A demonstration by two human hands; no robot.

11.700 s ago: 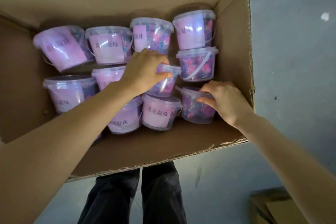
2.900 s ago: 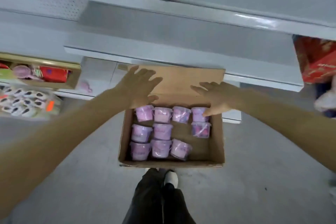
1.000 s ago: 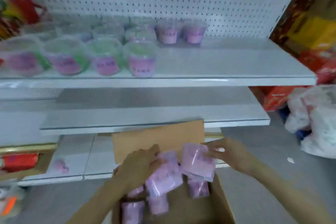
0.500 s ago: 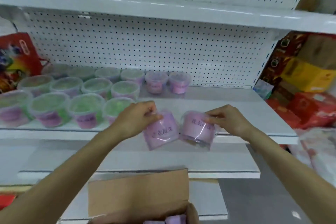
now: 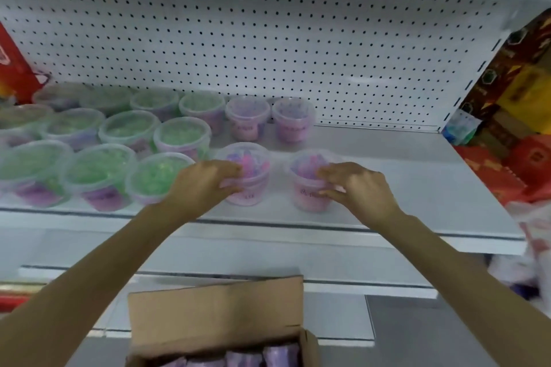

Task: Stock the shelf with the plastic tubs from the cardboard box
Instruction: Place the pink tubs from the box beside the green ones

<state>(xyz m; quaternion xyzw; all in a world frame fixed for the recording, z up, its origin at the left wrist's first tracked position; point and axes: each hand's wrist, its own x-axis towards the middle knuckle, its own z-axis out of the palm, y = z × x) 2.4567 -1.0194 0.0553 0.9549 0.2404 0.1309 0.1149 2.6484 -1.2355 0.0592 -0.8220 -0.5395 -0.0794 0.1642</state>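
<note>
Your left hand (image 5: 205, 185) has its fingers curled over the rim and near side of the left pink tub (image 5: 249, 176), and your right hand (image 5: 359, 189) pinches the right pink tub (image 5: 308, 185), fingers over the lid and thumb low on the wall. Both tubs look upright and seated on the shelf (image 5: 402, 176) just right of centre frame, slightly apart, close behind its front lip. That closeness is the main hazard. If you pull your fingers back while they are hooked on a rim, a tub could tip toward you and drop off the edge toward the cardboard box (image 5: 214, 310) at bottom centre. Your left knuckles also sit just beside the nearest green-filled tub (image 5: 159, 177), so a sideways release could shove it. Since you grip mostly near the lids, a hard squeeze might pop one loose. By count, there are two tubs in hand, two more pink tubs (image 5: 247, 119) in a pair behind them by the pegboard back (image 5: 268, 48), and at least eleven green-filled ones in three rows at left. Blur at the frame edge hides whether there are more. In the box about four purple tubs (image 5: 243, 359) show, with the rest cut off.
</note>
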